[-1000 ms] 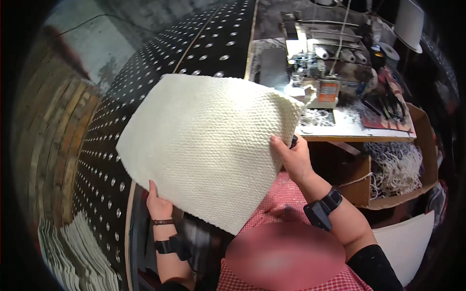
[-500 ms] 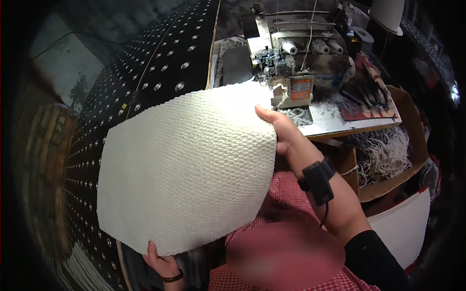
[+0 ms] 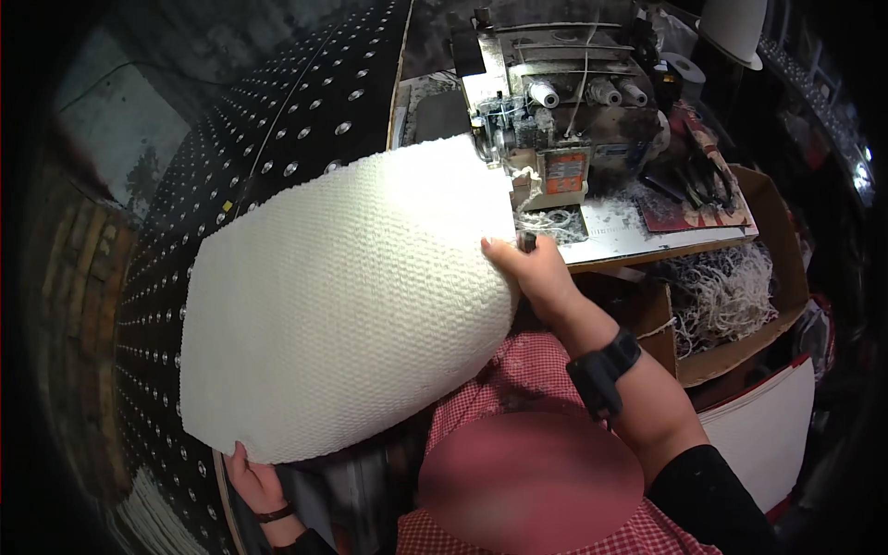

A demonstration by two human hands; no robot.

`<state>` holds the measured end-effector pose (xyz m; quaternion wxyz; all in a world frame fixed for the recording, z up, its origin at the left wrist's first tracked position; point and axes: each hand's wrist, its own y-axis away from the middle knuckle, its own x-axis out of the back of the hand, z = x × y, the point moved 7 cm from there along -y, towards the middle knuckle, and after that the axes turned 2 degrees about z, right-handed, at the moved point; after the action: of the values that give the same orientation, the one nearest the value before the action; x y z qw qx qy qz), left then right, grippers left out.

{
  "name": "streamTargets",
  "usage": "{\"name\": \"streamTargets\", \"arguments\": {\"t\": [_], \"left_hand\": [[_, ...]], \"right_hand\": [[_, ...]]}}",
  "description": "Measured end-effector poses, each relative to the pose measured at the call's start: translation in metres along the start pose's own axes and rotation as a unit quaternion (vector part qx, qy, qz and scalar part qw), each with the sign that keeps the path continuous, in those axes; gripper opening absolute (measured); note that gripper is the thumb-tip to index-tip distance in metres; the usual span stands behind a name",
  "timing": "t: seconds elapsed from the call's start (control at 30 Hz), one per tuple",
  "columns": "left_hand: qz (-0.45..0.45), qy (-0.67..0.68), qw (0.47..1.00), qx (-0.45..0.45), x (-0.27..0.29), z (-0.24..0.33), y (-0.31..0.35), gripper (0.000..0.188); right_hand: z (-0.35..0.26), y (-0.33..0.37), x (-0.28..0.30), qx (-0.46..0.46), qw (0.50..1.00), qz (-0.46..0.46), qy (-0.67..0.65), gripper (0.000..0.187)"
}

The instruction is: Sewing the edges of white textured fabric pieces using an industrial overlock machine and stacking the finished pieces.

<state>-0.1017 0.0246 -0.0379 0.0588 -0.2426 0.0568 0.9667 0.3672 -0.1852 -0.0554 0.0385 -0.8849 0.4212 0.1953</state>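
A large cream-white piece of textured, ribbed fabric (image 3: 342,305) spreads across the middle, its far right corner at the needle area of an overlock sewing machine (image 3: 592,129). My right hand (image 3: 541,277) grips its right edge, thumb on top and fingers hidden beneath. A small black piece (image 3: 527,242) shows beside that thumb; I cannot tell whether it is held. Down at the near left corner, my left hand (image 3: 254,481) pinches the fabric's edge, with the thumb on top. Lamp light falls brightly on the cloth close to the machine.
A cardboard box (image 3: 786,324) of white thread scraps (image 3: 721,301) stands right of the table (image 3: 629,242). Dark-handled tools (image 3: 703,180) lie on a red mat (image 3: 671,219). At left runs a black surface with metal studs (image 3: 268,166). A white panel (image 3: 763,435) stands lower right.
My left hand has shifted left along the fabric's near edge. My right hand has slid nearer along the right edge, and its wrist has turned. The fabric's near edge is higher in view.
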Motion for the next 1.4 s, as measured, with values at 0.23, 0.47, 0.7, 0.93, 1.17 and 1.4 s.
{"name": "streamTargets", "arguments": {"t": [0.23, 0.47, 0.7, 0.93, 1.17, 1.4], "left_hand": [[-0.07, -0.054, 0.996, 0.02, -0.046, 0.0, -0.054, 0.04], [-0.089, -0.049, 0.995, 0.023, -0.082, -0.005, -0.1, 0.035], [-0.066, -0.043, 0.995, 0.054, -0.116, -0.02, -0.154, 0.029], [-0.082, -0.049, 0.992, 0.077, -0.151, -0.04, -0.207, 0.026], [-0.062, -0.111, 0.988, 0.087, -0.207, -0.067, -0.247, 0.017], [-0.135, -0.686, 0.657, -0.281, -0.268, -0.04, -0.235, 0.038]], "right_hand": [[0.01, 0.048, 0.0, -0.016, 0.992, -0.055, 0.114, 0.023], [-0.002, 0.065, -0.005, 0.065, 0.993, -0.027, 0.096, 0.025], [-0.019, 0.069, 0.004, 0.164, 0.979, 0.053, 0.108, 0.04], [-0.034, 0.044, 0.011, 0.221, 0.948, 0.097, 0.207, 0.013], [-0.052, 0.002, 0.019, 0.267, 0.913, 0.151, 0.268, 0.01], [-0.066, -0.004, 0.008, 0.313, 0.835, 0.214, 0.399, 0.018]]}}
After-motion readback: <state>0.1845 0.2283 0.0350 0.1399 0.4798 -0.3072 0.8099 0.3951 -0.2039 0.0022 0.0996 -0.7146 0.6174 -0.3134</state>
